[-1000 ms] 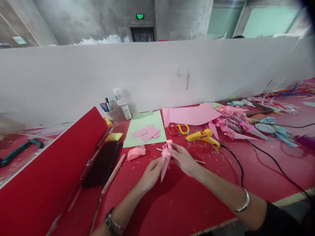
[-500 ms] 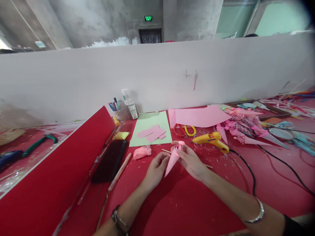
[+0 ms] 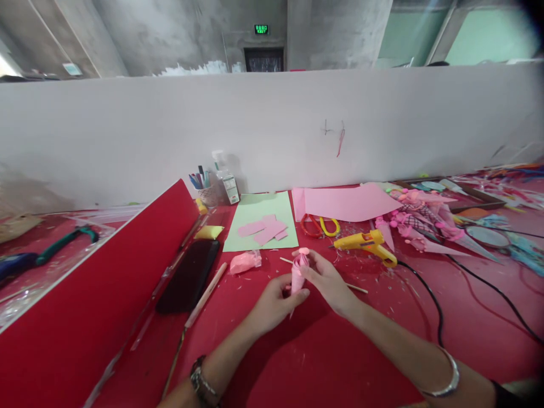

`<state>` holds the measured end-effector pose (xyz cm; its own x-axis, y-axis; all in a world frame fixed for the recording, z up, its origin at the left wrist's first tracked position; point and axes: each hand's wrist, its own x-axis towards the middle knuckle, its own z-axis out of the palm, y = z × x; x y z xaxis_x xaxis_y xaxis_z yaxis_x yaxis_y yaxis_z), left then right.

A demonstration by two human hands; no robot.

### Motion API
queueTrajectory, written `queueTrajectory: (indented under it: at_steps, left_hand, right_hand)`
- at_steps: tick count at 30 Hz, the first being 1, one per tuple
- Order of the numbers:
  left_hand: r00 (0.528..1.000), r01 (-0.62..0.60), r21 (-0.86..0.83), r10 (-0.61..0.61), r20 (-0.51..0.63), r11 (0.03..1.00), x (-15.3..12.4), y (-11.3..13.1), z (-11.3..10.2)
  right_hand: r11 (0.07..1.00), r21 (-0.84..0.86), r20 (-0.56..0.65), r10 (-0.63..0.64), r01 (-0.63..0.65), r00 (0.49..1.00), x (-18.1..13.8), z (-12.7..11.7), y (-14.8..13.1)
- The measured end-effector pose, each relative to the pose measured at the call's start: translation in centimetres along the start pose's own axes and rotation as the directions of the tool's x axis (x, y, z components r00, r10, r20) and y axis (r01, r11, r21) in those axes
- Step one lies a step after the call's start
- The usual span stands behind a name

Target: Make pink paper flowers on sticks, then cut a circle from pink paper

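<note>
Between my two hands is a pink paper cone shaped like an ice-cream cone, its point downward and a pink clay ball on top. My left hand wraps the lower part, thumb across the front. My right hand grips the upper part near the rim from the right side. A thin wooden stick lies partly hidden behind my hands. To the left of the cone rests a packet of pink clay. Just right of my hands lies a yellow glue gun.
Pink cut pieces lie on a green sheet. Behind the glue gun are scissors and a pink sheet. Several finished cones are piled at right. A black phone and a red upright board stand left.
My left hand has moved right and closed around the lower cone, with its thumb now over the front. The cone has turned more upright in my right hand.
</note>
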<state>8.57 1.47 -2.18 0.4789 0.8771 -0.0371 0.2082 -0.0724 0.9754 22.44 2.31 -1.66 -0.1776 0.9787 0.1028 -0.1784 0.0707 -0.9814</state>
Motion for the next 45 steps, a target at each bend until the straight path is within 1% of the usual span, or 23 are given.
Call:
queueTrajectory:
  at_steps: [4,9,11,15,17,19,22,24,26,29,32,36,38,41,45]
  left_hand:
    - [0.998,-0.060,-0.018,0.059,-0.004,0.998,0.1,-0.3,0.1]
    - [0.999,-0.046,0.046,0.047,-0.009,0.998,0.1,-0.3,0.1]
    - [0.999,-0.043,0.042,0.043,-0.013,0.998,0.1,-0.4,0.1]
    - [0.998,-0.040,0.017,0.040,-0.039,0.999,0.0,-0.4,0.2]
    - [0.997,-0.031,0.016,0.033,-0.071,0.999,-0.1,-0.4,0.2]
    - [0.991,-0.023,0.011,0.024,-0.129,1.000,-0.1,-0.2,0.1]
    - [0.968,-0.021,-0.047,0.009,-0.250,0.999,-0.1,-0.1,-0.2]
    - [0.956,-0.047,-0.134,0.005,-0.293,0.990,0.0,-0.4,-0.5]
    - [0.958,-0.071,-0.239,0.000,-0.287,0.968,0.2,-0.8,-0.8]
    - [0.968,-0.081,-0.328,-0.004,-0.249,0.941,0.4,-1.6,-0.9]
    - [0.975,-0.087,-0.278,0.024,-0.221,0.957,0.3,-1.7,-1.0]
    - [0.977,-0.119,-0.204,0.078,-0.200,0.972,0.0,-0.7,-1.0]
    - [0.976,-0.097,-0.191,0.056,-0.209,0.977,-0.1,-0.1,-0.9]
    - [0.972,-0.031,-0.170,-0.010,-0.236,0.985,-0.3,0.5,-0.7]
    - [0.978,-0.030,-0.178,-0.007,-0.207,0.984,-0.3,0.6,-0.6]
  right_hand:
    - [0.999,0.005,0.083,0.048,-0.048,0.995,0.0,0.0,0.0]
    - [0.999,0.010,0.073,0.033,-0.034,0.997,0.0,0.0,0.3]
    - [0.999,0.026,0.074,0.034,-0.036,0.997,0.0,0.0,0.4]
    - [0.998,0.055,0.120,0.017,-0.024,0.993,0.0,-0.1,0.2]
    - [0.998,0.069,0.145,-0.008,-0.002,0.989,0.1,-0.1,0.1]
    - [0.996,0.078,0.150,-0.043,0.032,0.988,0.2,0.0,0.2]
    - [0.997,0.055,0.091,-0.051,0.046,0.995,0.3,0.2,0.7]
    - [0.999,0.003,0.042,-0.036,0.036,0.999,0.2,0.4,0.9]
    - [0.996,-0.074,0.029,-0.057,0.059,0.998,0.0,0.5,0.8]
    - [0.974,-0.163,0.079,-0.143,0.154,0.987,-0.3,0.6,0.3]
    - [0.952,-0.210,0.124,-0.201,0.223,0.972,-0.3,0.5,-0.1]
    - [0.918,-0.299,0.140,-0.229,0.261,0.963,-0.2,0.4,0.1]
    - [0.897,-0.342,0.173,-0.232,0.279,0.957,-0.2,0.4,0.2]
    - [0.874,-0.389,0.225,-0.215,0.290,0.950,-0.4,0.5,0.1]
    - [0.850,-0.432,0.193,-0.239,0.301,0.952,-0.6,0.6,0.1]
